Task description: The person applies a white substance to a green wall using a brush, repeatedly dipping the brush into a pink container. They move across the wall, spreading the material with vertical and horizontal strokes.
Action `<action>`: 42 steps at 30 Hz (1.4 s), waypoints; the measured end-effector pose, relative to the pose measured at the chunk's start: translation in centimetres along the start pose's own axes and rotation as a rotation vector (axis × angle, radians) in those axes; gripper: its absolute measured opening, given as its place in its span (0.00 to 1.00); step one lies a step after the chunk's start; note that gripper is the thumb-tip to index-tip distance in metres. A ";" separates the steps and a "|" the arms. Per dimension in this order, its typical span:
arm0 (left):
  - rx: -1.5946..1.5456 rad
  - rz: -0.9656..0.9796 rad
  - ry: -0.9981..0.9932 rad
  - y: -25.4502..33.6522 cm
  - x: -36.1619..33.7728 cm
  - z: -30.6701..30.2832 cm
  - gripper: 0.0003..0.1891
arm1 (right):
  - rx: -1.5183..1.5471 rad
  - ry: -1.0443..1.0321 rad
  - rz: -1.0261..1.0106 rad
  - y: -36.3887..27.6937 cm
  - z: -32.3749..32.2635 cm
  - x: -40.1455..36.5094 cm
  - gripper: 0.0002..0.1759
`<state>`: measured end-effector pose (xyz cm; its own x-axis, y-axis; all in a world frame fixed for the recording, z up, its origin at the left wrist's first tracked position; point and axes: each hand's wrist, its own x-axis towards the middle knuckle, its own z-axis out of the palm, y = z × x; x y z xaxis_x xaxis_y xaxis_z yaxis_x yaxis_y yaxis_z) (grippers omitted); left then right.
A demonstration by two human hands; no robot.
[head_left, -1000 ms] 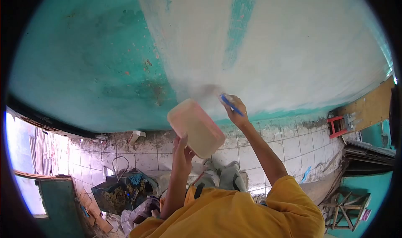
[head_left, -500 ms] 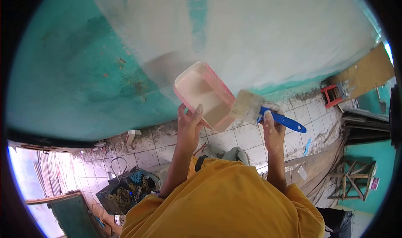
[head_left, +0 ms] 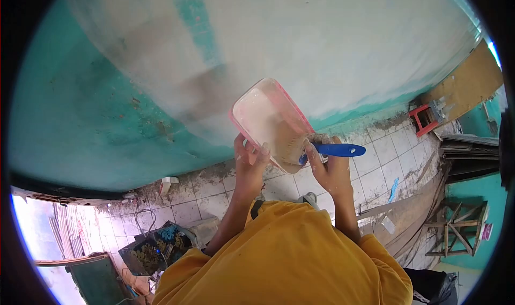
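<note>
My left hand [head_left: 250, 163] grips the near left rim of a pink-edged plastic tub [head_left: 234, 116], its thumb over the edge. Whitish paint [head_left: 263, 109] coats the inside of the tub. In my right hand [head_left: 329, 168] is a wide paintbrush with a blue handle [head_left: 346, 150], fingers closed round the handle's base. The bristles [head_left: 291, 148] are down inside the tub's near right end, against the paint. Ahead stands a wall [head_left: 322, 47], partly covered in white over green, with a green strip [head_left: 197, 26] showing through.
Dirty white floor tiles [head_left: 282, 187] run along the wall's foot. On the right are a red stool [head_left: 424, 120], a brown board [head_left: 464, 87] and a wooden frame stool [head_left: 458, 230]. A dark, paint-spattered box [head_left: 153, 248] stands at lower left.
My right hand has moved left and turned the paintbrush, so its bristles are now in the tub instead of beside it. The tub has shifted slightly right, and the view has turned a little.
</note>
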<state>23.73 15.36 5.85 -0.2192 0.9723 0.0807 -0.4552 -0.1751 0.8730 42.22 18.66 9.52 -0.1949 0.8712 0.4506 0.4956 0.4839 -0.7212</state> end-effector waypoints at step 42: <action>-0.043 -0.174 0.094 -13.1 4.1 23.0 0.34 | 0.162 0.248 0.289 17.7 -21.3 2.3 0.12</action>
<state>48.64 25.18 5.75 -0.2125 0.9702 -0.1161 -0.5295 -0.0145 0.8482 68.58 27.46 9.03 0.1529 0.9363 0.3161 0.3564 0.2461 -0.9014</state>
